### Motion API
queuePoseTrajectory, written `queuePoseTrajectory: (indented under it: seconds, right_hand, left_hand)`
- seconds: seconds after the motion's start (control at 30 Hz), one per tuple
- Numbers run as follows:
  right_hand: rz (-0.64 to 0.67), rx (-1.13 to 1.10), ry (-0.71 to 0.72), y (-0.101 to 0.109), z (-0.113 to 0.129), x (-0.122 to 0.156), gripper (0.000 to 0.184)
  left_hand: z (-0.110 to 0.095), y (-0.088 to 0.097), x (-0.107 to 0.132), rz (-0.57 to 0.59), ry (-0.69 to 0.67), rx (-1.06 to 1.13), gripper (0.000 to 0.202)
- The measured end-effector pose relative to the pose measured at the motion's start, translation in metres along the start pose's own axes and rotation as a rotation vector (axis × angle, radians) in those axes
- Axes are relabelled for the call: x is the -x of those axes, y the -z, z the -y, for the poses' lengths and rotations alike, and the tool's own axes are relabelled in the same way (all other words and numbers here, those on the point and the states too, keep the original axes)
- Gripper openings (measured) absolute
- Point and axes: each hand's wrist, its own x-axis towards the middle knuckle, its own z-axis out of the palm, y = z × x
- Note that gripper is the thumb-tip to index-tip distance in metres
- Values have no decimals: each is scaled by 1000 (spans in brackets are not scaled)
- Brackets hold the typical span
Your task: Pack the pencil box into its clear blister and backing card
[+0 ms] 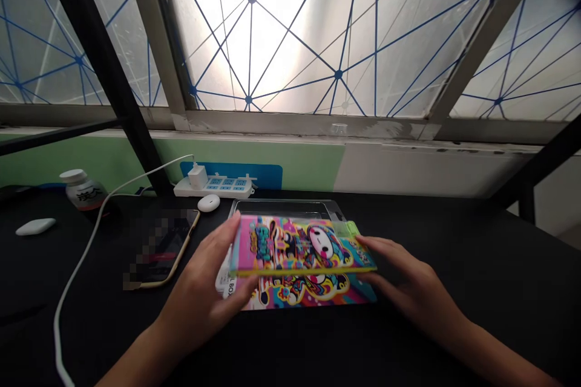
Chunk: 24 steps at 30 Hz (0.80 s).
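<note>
Head view: left hand [204, 293] and right hand [411, 284] pinch the flat pink-and-yellow cartoon-printed plastic box [299, 245] at its 9 and 3 o'clock ends above the black desk [463, 242]; probably light, stiff, slick, best held by edges.

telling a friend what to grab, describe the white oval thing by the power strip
On the black table, find the white power strip by the wall. The white oval object lies just in front of it, beside the phone's top corner. The longer white object lies far left, away from the strip.
</note>
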Motion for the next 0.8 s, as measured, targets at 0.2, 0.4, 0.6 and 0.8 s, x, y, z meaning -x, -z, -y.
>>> queuePoseTrajectory:
  seconds: [0.2, 0.4, 0.6, 0.8]
  right_hand:
    - [-21, -78, -175, -13, -5, -66, 54]
    - [68, -62, -146, -38, -27, -63, 54]
    - [168, 25, -67, -42, -30, -56, 54]
    - [268, 204, 11, -42, -18, -53, 66]
  left_hand:
    - [-8, -9, -76, -27, 315, 2, 89]
    - [27, -37, -69, 261, 286, -124, 80]
    - [40, -35, -64, 344, 331, -141, 87]
    - [47, -42, -65, 440, 267, -228, 78]
